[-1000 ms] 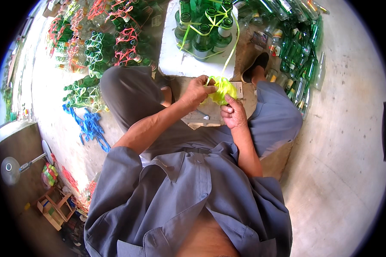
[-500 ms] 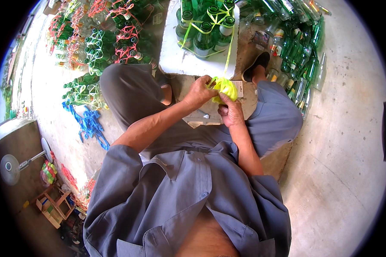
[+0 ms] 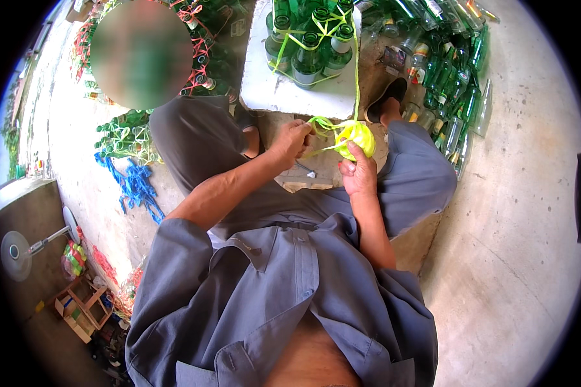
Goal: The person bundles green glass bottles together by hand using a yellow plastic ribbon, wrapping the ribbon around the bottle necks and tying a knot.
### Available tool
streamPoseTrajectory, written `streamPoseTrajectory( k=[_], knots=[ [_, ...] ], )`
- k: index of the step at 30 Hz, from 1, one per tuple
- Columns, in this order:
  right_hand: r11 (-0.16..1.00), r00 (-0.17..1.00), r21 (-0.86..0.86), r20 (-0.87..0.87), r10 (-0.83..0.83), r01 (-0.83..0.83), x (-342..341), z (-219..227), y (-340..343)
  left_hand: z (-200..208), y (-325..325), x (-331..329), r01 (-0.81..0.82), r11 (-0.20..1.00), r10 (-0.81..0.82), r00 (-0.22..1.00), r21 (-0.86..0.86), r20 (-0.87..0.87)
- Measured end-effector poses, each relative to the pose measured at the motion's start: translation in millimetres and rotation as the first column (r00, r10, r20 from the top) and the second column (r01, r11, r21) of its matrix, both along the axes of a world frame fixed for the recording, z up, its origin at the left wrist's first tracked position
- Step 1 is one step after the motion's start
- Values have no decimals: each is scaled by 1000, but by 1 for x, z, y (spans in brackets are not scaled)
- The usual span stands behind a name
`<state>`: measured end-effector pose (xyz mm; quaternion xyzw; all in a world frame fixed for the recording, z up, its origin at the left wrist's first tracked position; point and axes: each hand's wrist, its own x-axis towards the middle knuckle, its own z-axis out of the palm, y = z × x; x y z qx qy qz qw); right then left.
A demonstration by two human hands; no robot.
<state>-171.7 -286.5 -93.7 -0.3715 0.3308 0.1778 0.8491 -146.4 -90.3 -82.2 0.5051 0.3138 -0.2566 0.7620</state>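
My right hand (image 3: 359,169) grips a yellow-green ball of plastic twine (image 3: 356,139) between thumb and fingers. To its left, my left hand (image 3: 293,140) is closed on loose strands (image 3: 323,122) pulled out from that ball. One strand runs up from the ball along the right side of a white block (image 3: 297,98). On the block stand several green glass bottles (image 3: 307,61), upright and close together, with the same twine laced round their necks and sides. Both hands are in front of the block's near edge, between my knees.
Loose bottles (image 3: 455,80) lie heaped at the right. Bundled bottles (image 3: 128,132) stand at the left, with blue twine (image 3: 135,184) on the floor beside them. A fan (image 3: 16,255) and a small wooden stool (image 3: 81,309) are at the lower left. A blurred round patch hides part of the upper left.
My hands have moved apart: the right one went right with the ball, the left one slightly left and down. Loose strands now stretch between them.
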Motion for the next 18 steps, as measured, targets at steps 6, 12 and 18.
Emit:
streamPoseTrajectory(
  k=[6, 12, 18],
  knots=[
    [996, 997, 52, -3, -76, 76, 4, 11, -13, -15, 4, 1, -38, 999, 38, 999, -20, 16],
    [982, 983, 151, 131, -131, 111, 19, 21, -31, -22, 8, 0, 104, 989, -113, 990, 104, 83],
    [976, 954, -18, 218, -206, 215, 15, 50, -72, -52, 3, -8, 49, 994, -54, 997, 95, 54]
  ],
)
